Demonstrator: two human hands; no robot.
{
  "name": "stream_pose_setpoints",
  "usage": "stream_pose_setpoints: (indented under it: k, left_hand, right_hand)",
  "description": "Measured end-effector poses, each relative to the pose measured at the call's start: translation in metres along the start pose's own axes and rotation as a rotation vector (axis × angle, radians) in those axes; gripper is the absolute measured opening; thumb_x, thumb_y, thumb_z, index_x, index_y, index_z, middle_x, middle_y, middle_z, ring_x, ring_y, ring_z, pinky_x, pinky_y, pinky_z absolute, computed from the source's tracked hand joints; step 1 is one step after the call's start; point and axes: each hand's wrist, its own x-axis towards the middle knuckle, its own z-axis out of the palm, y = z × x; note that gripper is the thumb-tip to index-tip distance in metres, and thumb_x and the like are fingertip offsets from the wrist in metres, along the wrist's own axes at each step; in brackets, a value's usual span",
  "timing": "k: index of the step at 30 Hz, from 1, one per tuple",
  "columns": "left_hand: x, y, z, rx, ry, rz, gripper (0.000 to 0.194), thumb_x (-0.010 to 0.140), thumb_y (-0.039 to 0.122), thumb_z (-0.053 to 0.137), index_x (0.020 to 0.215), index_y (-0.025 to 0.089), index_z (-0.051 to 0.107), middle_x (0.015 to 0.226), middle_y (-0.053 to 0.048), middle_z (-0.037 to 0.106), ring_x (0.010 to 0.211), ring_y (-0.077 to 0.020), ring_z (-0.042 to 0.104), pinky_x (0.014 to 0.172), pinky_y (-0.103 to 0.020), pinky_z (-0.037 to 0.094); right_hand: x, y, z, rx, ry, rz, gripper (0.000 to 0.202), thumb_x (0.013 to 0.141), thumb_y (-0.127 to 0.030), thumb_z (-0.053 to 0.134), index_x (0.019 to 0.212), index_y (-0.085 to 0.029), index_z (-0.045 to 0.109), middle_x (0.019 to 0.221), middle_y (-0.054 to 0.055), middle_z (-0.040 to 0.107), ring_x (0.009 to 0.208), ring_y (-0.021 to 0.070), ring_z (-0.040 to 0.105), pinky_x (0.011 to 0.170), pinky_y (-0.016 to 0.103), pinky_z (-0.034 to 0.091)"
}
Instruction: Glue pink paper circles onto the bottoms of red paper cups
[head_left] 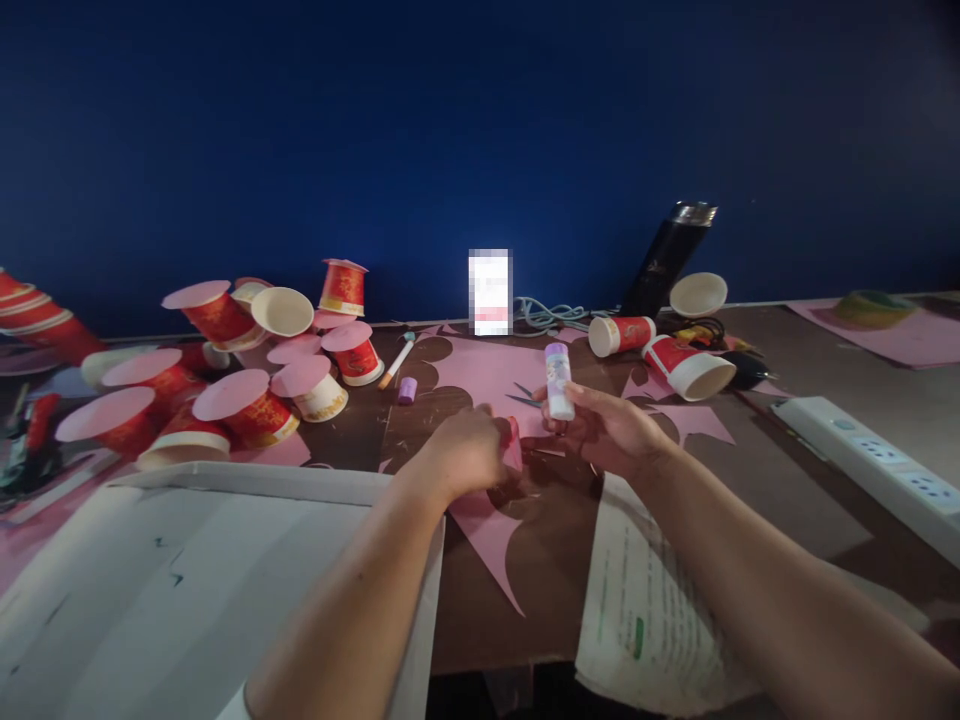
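Near the middle of the table, my right hand (604, 425) is closed round a purple and white glue stick (559, 382), held upright. My left hand (476, 450) is curled, back upward, on a red thing (513, 447) that looks like part of a paper cup, mostly hidden behind the fingers. Grey scissor blades (525, 398) show just left of the glue stick, over a cut pink paper sheet (480, 368). A small purple cap (407, 390) stands on the table to the left of my hands.
Red paper cups (251, 412) with pink paper discs crowd the left side, behind a white box lid (225, 560). Loose cups (621, 336) and a black bottle (664, 262) are at the back right. A power strip (874, 460) lies right; printed paper (637, 610) lies in front.
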Motion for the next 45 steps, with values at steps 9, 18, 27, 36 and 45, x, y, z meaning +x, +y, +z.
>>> stream_pose_setpoints:
  k: [9, 18, 27, 36, 45]
  left_hand:
    - [0.003, 0.003, 0.003, -0.014, 0.04, -0.04, 0.028, 0.085, 0.031, 0.045, 0.086, 0.018, 0.07, 0.096, -0.012, 0.065, 0.077, -0.0222, 0.063, 0.065, -0.031, 0.044]
    - [0.009, -0.008, 0.003, -0.156, 0.047, -0.07, 0.024, 0.081, 0.028, 0.05, 0.089, 0.019, 0.071, 0.084, -0.008, 0.07, 0.071, -0.0179, 0.062, 0.06, -0.026, 0.039]
    - [0.01, 0.0, 0.01, -0.044, 0.052, -0.06, 0.029, 0.077, 0.045, 0.057, 0.092, 0.023, 0.069, 0.098, -0.008, 0.065, 0.071, -0.0185, 0.061, 0.056, -0.026, 0.041]
    - [0.017, -0.01, 0.017, -0.281, 0.161, -0.081, 0.03, 0.085, 0.039, 0.049, 0.09, 0.02, 0.072, 0.093, -0.008, 0.07, 0.08, -0.0188, 0.064, 0.07, -0.027, 0.046]
    - [0.023, -0.027, 0.022, -0.48, 0.136, -0.091, 0.027, 0.082, 0.035, 0.055, 0.089, 0.016, 0.074, 0.081, -0.009, 0.072, 0.073, -0.0188, 0.063, 0.067, -0.027, 0.044]
  right_hand:
    - [0.001, 0.004, 0.006, -0.086, -0.01, -0.011, 0.025, 0.077, -0.036, 0.068, 0.094, -0.018, 0.07, 0.072, 0.003, 0.068, 0.068, 0.0158, 0.064, 0.078, 0.034, 0.055]
    - [0.0, 0.008, 0.008, -0.31, 0.061, -0.094, 0.027, 0.077, -0.035, 0.073, 0.1, -0.019, 0.071, 0.081, 0.002, 0.07, 0.071, 0.0128, 0.066, 0.07, 0.024, 0.053]
    - [-0.001, 0.01, 0.014, -0.342, 0.036, -0.085, 0.03, 0.077, -0.038, 0.072, 0.1, -0.02, 0.07, 0.089, 0.005, 0.073, 0.084, 0.0205, 0.069, 0.079, 0.034, 0.054]
    - [0.002, 0.013, 0.009, -0.626, 0.049, -0.208, 0.035, 0.08, -0.04, 0.067, 0.109, -0.02, 0.066, 0.096, 0.005, 0.07, 0.086, 0.0176, 0.065, 0.08, 0.031, 0.051]
    - [0.003, 0.015, 0.017, -1.158, 0.203, -0.353, 0.029, 0.077, -0.043, 0.068, 0.092, -0.019, 0.065, 0.087, 0.004, 0.071, 0.076, 0.019, 0.064, 0.07, 0.029, 0.047]
